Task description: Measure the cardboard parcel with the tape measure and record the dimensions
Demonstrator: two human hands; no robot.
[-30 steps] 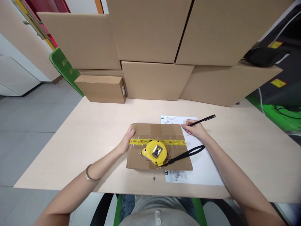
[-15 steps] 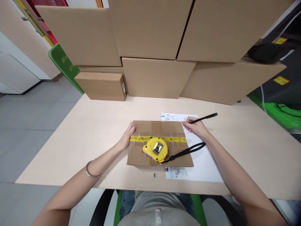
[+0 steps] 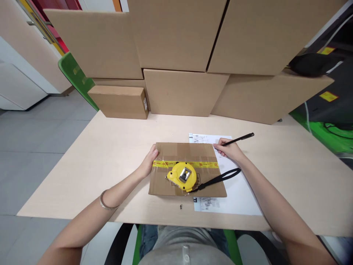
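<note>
My left hand point(image 3: 149, 160) grips the left edge of a small cardboard box point(image 3: 190, 151), its thumb on top. Yellow printed tape point(image 3: 204, 164) runs across the box. On the box lies a yellow tape measure point(image 3: 176, 175), its black wrist strap point(image 3: 212, 181) trailing off to the right. Closed around a black pen point(image 3: 242, 137), my right hand point(image 3: 227, 149) rests at the box's upper right corner, over a white sheet of paper point(image 3: 239, 191). Part of that sheet lies under the box. The pen's tip is hidden by my fingers or too small to make out.
Large cardboard boxes point(image 3: 182, 94) are stacked along the table's far side. A smaller carton point(image 3: 118, 105) stands at the far left. A tiny dark object point(image 3: 181, 207) lies near the front edge of the table point(image 3: 82, 162). Dark equipment point(image 3: 320, 95) stands beyond the right side.
The whole view has shifted very slightly. Both hands keep their grip, and the box and tape measure stay in place.
</note>
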